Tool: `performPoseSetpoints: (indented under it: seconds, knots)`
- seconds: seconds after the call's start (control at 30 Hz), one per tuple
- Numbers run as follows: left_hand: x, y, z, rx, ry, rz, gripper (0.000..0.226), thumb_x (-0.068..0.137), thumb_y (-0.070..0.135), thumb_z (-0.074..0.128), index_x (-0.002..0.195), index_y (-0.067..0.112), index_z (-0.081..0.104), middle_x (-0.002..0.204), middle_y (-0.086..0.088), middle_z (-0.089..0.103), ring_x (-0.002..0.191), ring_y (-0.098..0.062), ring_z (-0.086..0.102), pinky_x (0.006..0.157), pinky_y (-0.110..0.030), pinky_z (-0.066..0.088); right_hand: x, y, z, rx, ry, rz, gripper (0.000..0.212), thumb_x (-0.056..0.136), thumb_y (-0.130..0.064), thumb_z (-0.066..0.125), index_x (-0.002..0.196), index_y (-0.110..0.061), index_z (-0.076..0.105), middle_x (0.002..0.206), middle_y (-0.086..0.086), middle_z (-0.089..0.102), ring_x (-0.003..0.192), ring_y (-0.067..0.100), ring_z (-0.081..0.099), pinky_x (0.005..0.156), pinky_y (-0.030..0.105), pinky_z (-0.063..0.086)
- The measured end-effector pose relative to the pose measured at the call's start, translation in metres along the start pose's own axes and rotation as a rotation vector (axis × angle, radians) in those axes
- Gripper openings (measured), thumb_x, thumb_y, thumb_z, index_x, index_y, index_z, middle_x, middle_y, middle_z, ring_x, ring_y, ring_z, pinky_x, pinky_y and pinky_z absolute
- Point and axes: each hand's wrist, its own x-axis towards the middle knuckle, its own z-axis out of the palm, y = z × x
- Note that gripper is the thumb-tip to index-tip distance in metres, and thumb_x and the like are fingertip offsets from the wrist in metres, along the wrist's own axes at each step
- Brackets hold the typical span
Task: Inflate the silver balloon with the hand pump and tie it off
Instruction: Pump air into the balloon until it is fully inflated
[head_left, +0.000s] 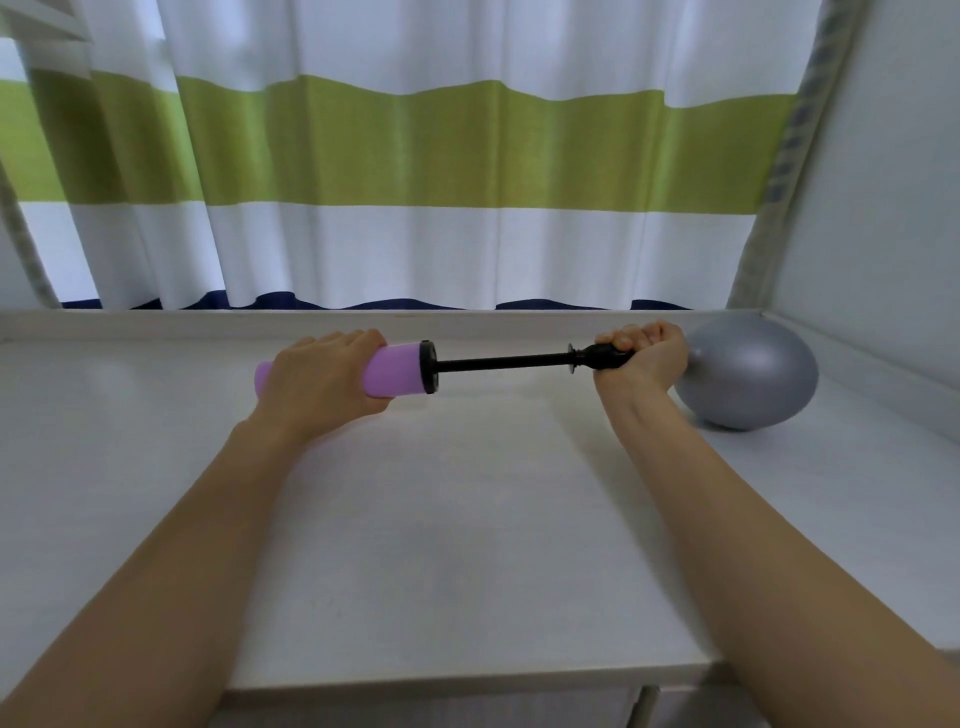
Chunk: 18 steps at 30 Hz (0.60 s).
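A hand pump (400, 370) with a purple barrel lies level above the white table (441, 519), its black rod pulled far out to the right. My left hand (322, 382) grips the purple barrel. My right hand (641, 351) grips the black end of the rod, and the neck of the silver balloon (748, 371) is hidden behind that fist. The balloon is partly inflated, round, and rests on the table at the right, touching my right hand.
A white and green striped curtain (415, 156) hangs behind the table's raised back edge. A white wall (883, 234) closes the right side, close to the balloon. The table's front edge (467, 675) runs below my forearms.
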Motion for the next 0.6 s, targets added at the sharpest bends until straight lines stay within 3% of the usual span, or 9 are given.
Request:
performPoseSetpoints:
  seconds: [0.6]
  knots:
    - [0.011,0.074,0.003,0.007,0.051,0.143,0.037,0.066,0.037,0.069,0.092,0.016,0.055,0.080,-0.001,0.063,0.068,-0.026,0.055,0.059,-0.029,0.033,-0.024,0.032,0.010,-0.042,-0.042,0.078,0.033,0.085,-0.011,0.036,0.055,-0.019,0.024,0.036,-0.007,0.022,0.030,0.013,0.023,0.042,0.018,0.030]
